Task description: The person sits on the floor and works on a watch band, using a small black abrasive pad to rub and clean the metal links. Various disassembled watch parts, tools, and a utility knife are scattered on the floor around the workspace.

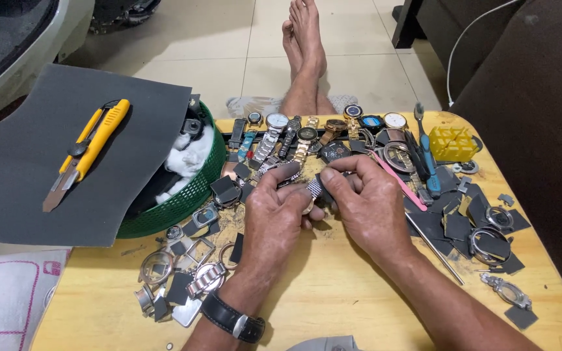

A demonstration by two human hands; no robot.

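Note:
My left hand [274, 211] and my right hand [365, 201] meet over the middle of a small wooden table [333, 299]. Together they pinch a metal watch bracelet [315, 188], and my right fingers also press a small dark piece of abrasive paper against it. A row of wristwatches [307, 133] lies just beyond my hands. I wear a black strap on my left wrist [232, 318]. The part of the bracelet inside my palms is hidden.
A green basket [190, 195] at the left holds white cloth, with a dark sheet [66, 195] and a yellow utility knife [89, 149] on top. Watch cases, bezels and dark paper scraps litter both sides. A yellow block [451, 143], a blue tool [427, 162] and a thin metal rod [434, 247] lie right.

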